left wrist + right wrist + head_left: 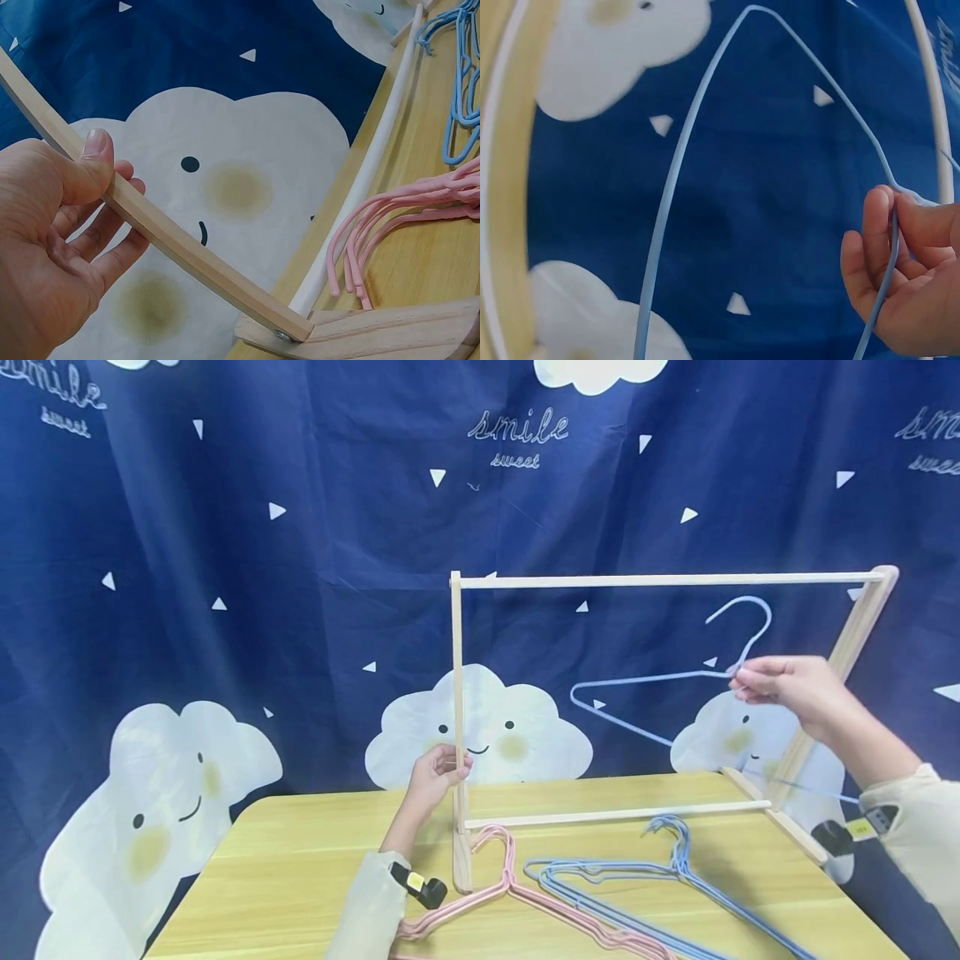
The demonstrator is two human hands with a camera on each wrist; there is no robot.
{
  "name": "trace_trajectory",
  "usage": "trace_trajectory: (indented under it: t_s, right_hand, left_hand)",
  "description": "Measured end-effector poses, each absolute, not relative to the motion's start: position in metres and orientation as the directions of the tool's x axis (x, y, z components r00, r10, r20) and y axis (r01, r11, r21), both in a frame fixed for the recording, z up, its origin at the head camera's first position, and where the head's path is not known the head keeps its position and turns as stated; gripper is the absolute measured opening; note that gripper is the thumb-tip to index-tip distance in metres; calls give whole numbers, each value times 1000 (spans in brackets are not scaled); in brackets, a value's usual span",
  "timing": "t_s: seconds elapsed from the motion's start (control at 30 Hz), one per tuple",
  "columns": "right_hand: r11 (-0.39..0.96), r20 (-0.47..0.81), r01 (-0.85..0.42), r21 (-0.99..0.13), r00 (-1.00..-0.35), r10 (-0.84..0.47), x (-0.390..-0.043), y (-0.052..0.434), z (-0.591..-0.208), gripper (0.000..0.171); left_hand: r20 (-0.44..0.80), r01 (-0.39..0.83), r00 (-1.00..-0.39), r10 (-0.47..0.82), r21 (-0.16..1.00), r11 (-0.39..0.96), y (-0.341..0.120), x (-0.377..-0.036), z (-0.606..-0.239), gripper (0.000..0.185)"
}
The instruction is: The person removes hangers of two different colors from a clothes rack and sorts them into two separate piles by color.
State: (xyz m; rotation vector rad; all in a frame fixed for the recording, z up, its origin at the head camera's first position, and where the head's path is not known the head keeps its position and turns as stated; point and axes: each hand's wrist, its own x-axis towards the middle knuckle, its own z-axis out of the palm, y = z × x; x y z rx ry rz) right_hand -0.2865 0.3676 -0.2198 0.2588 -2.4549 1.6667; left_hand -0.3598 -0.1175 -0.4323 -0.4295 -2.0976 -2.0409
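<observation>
- Wooden rack (660,581) stands on the yellow counter (300,860); nothing hangs on its top rail
- Left hand (435,777): grip clenched round the rack's left upright post (457,693), thumb over the front, fingers behind
- Right hand (787,685): grip pinches the neck of a blue hanger (660,681), held in the air just below the top rail, hook upward, between the two uprights
- On the counter in front of the rack: a bundle of pink hangers (517,902) beside the post's foot, and a bundle of blue hangers (637,877) to its right, the two just touching
- Left wrist view alone shows the thumb pad (96,146) flat on the post, the wooden foot (375,334) with its screw, and the white lower rail (375,157)
- Right wrist view alone shows the hanger wire (682,150) running between thumb and curled fingers (874,232), against the blue cloud curtain (765,225)
</observation>
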Motion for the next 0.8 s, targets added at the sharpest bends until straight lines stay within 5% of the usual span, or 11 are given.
trace_trajectory:
  t_s: [0.23,0.8]
  right_hand:
    - [454,108,-155,-877,-986,-128,-279,359,-279,32]
    - [394,-196,79,-916,-944,-264,-259,350,-388,23]
  left_hand:
    - [321,324,-944,70,946,25,-118,-358,-432,26]
    - [305,308,-950,65,950,46,-117,-360,-432,25]
